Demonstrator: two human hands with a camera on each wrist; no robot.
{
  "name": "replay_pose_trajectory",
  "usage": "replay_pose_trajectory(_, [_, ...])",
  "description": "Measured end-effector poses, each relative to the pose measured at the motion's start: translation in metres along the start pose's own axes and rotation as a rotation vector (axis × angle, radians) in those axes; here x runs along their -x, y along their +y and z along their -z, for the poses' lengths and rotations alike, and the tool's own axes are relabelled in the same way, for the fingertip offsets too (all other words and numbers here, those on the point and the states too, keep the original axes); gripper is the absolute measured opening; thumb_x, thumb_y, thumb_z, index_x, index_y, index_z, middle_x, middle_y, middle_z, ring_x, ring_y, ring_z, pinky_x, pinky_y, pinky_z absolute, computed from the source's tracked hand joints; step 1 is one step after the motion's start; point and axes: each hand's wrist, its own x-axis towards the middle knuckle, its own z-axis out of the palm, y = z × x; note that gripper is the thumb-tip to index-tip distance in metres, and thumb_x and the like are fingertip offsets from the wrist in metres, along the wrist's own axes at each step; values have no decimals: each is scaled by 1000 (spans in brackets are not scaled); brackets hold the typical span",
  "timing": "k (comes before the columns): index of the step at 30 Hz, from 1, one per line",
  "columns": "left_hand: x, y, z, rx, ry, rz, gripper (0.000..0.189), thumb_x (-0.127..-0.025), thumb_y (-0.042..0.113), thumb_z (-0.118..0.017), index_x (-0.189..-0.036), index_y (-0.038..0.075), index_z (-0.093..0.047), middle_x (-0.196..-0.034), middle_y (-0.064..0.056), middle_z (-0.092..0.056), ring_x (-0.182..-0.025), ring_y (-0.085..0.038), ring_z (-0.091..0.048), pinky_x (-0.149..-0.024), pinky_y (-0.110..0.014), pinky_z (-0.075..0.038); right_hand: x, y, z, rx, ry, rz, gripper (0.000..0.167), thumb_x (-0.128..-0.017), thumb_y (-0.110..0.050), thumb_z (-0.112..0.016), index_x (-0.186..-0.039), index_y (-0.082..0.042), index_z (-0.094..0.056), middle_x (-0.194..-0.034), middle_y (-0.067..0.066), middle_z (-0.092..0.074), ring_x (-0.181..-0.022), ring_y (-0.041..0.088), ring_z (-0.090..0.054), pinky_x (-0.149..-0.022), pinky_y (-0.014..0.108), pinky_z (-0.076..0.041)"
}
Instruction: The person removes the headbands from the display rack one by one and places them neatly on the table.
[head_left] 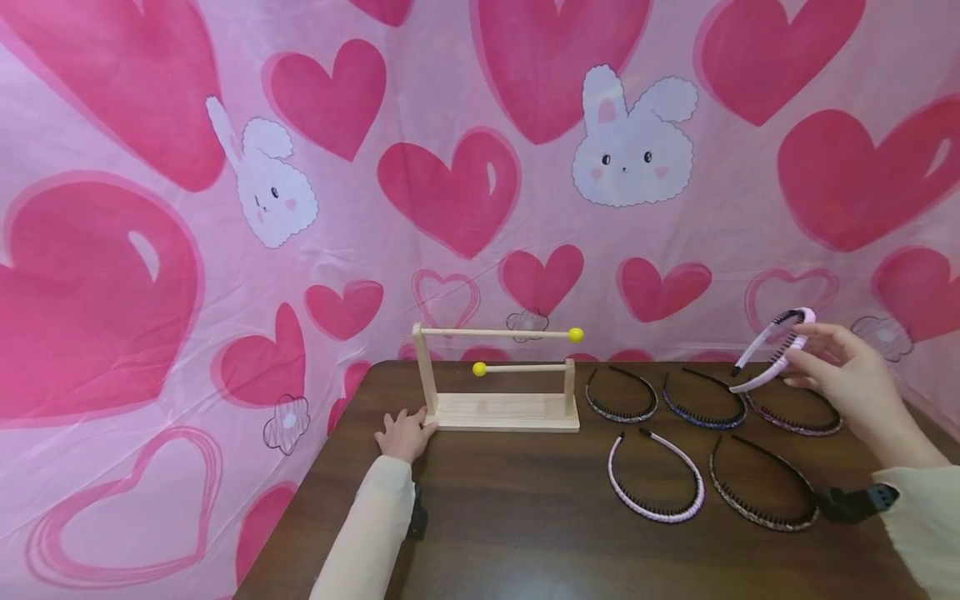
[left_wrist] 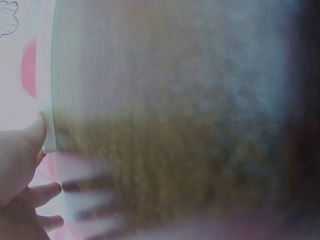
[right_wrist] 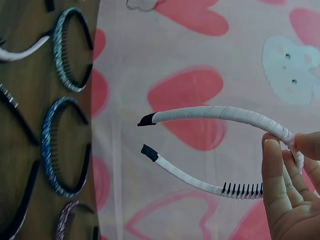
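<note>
My right hand [head_left: 851,379] pinches a pale pink-white headband [right_wrist: 215,112] by its curved middle, between thumb and fingers. The headband is in the air above the right side of the table, its black-tipped ends pointing left in the right wrist view. At the left end of a wooden two-bar stand [head_left: 502,412] rests my left hand [head_left: 405,437]. Its thumb touches the stand's base and the other fingers spread out on the table. Each bar of the stand carries a yellow ball [head_left: 575,335] at its tip, with nothing hanging on either bar.
Several headbands lie on the brown table [head_left: 510,517] right of the stand: a grey one [head_left: 622,417], a blue one [head_left: 705,423], a reddish one [head_left: 802,429], a pale pink one [head_left: 663,517] and a brown patterned one [head_left: 772,521]. Behind hangs a pink heart-print cloth [head_left: 450,83].
</note>
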Motion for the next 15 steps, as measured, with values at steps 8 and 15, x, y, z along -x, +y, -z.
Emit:
replay_pose_trajectory(8, [1, 2, 1, -1, -21, 13, 52, -89, 37, -58, -134, 12, -49, -130, -26, -43, -121, -49, -26, -89, -65, -25, 12, 7, 23, 60, 53, -2, 39, -84, 14, -55, -105, -19, -62, -85, -7, -63, -67, 2, -62, -51, 21, -50])
replay_pose_trajectory(15, [1, 3, 2, -2, -15, 10, 52, -89, 37, -58, -134, 12, -49, -129, -26, -44, -121, -49, -27, -89, -65, -25, 21, 13, 42, 5, 53, -7, 41, -84, 15, -55, -106, -18, -63, -83, -7, -65, -66, 4, -63, -52, 21, -50])
